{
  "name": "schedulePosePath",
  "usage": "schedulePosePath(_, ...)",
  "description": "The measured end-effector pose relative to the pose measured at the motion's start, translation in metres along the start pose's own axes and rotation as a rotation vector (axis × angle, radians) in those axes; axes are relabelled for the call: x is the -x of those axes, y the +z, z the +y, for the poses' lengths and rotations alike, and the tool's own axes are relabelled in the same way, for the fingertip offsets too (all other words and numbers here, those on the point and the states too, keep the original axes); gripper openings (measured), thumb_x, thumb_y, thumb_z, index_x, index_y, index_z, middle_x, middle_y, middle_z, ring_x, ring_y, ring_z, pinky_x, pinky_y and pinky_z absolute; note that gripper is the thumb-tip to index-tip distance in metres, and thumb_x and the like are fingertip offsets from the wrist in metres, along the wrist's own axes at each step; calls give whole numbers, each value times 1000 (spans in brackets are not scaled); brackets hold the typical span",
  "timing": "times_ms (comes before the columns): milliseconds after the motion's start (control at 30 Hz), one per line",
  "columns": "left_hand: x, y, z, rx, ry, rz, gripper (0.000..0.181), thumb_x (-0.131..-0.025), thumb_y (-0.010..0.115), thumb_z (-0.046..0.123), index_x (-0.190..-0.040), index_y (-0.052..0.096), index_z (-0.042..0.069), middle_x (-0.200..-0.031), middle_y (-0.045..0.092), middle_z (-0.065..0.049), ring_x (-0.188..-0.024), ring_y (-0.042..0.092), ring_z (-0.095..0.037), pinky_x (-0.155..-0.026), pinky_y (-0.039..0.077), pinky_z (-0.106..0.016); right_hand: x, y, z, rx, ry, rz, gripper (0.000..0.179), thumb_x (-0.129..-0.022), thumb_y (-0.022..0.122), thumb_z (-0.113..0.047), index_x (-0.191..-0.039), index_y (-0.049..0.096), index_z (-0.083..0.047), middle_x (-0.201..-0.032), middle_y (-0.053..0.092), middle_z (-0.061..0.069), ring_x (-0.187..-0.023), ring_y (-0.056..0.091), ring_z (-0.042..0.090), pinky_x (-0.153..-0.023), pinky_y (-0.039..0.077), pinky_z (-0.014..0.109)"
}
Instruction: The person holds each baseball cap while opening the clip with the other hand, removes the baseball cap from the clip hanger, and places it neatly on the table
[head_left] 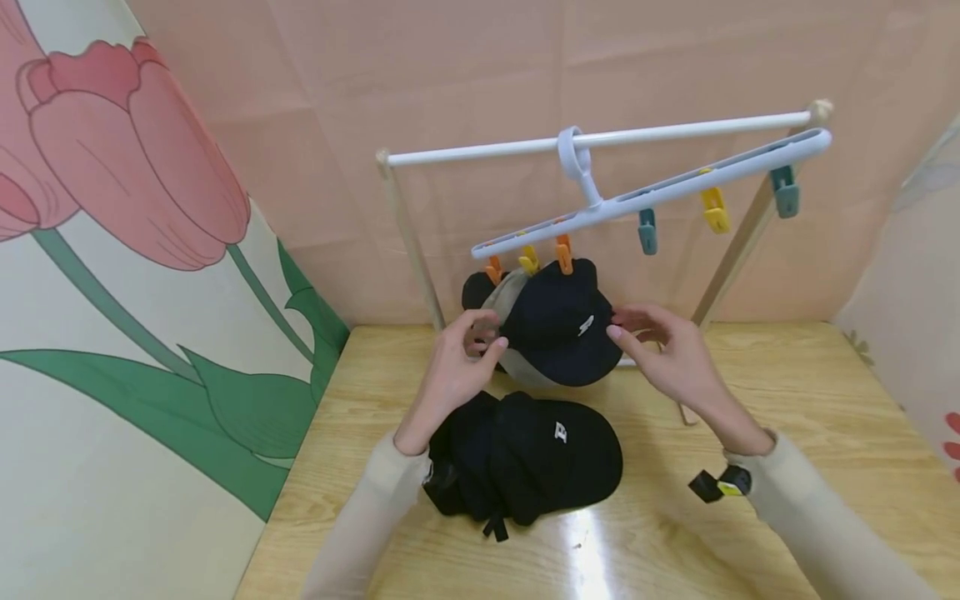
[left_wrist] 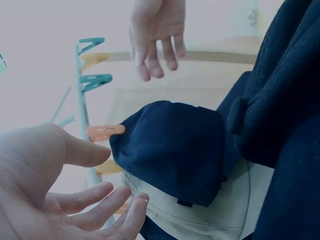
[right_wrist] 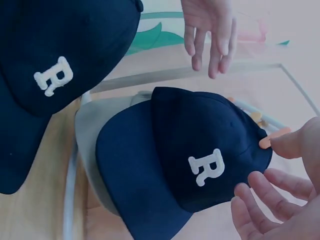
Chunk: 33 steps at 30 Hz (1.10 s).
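Pale sleeves [head_left: 367, 508] lie nearest, flanking a pile of dark caps [head_left: 555, 467]. Left of the left hand [head_left: 455, 362], the table [head_left: 802, 400] ends at a wall [head_left: 112, 467]; right of the right hand [head_left: 678, 358], it runs farther to its edge. Between the hands, just beside each, a clipped navy cap [head_left: 551, 312] hangs from a hanger [head_left: 598, 212]. Both hands' thumbs stand apart from their fingers.

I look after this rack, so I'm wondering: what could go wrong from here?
The hanger tilts down at its loaded end; more weight there might make it swing or slip along the rod. The front cap seems held by just one orange clip, so a bump from the left hand or right hand, both close by, could pull it loose. It also overlaps the beige cap, so tugging one may shift the other.
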<state>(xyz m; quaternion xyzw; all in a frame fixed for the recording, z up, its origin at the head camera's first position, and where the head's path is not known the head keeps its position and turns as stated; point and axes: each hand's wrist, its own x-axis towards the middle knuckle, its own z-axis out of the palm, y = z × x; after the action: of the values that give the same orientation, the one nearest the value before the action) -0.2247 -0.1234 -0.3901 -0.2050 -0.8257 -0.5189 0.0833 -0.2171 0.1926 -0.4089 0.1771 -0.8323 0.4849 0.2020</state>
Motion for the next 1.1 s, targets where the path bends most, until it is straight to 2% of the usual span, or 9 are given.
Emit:
schedulePosePath(100,-5,1,0,-17,20,9,38,-102,72,14,-136,64,0,-135,68,-20,-116,71,-37,-99,60,-56,-6,1,-3,17,-21,8,37,-100,75,-9,-135,70,-2,-121,76,18,-102,66,1,-88,49,8)
schedulePosePath(233,-11,2,2,-54,53,12,39,-102,73,14,-136,64,0,-136,69,-19,-119,72,-35,-97,61,-52,-16,3,-6,25,-65,33,39,-100,75,-10,-139,69,-6,-133,72,16,-115,67,24,-94,47,9)
schedulePosePath(333,-16,3,3,-74,63,13,39,-102,73,14,-137,64,1,-137,69,-18,-120,72,-32,-97,61,-50,-26,6,-6,35,-97,59,41,-100,76,-11,-140,68,-7,-137,70,15,-124,64,34,-99,45,16)
schedulePosePath(533,-25,7,7,-68,57,16,40,-102,72,15,-139,63,2,-139,69,-17,-122,71,-34,-102,59,-51,-47,12,-10,14,-130,97,45,-99,76,-13,-142,67,-6,-139,69,17,-129,61,37,-105,46,50)
schedulePosePath(633,-29,10,10,-65,48,13,40,-103,72,15,-140,63,2,-140,68,-16,-124,70,-34,-105,58,-49,-56,15,-11,9,-142,94,46,-98,77,-13,-143,66,-5,-141,69,17,-130,61,38,-106,46,59)
schedulePosePath(867,-37,16,12,-92,54,39,41,-102,73,17,-140,63,5,-140,68,-12,-123,71,-29,-106,58,-43,-71,21,-20,16,-127,67,49,-100,77,-19,-144,64,-4,-143,67,16,-131,61,37,-114,44,60)
schedulePosePath(1100,-44,19,15,-97,62,28,43,-102,72,18,-142,62,5,-143,66,-12,-124,71,-29,-108,57,-43,-80,26,-27,-3,-107,49,51,-101,76,-23,-146,62,-4,-145,65,16,-137,58,36,-119,40,61)
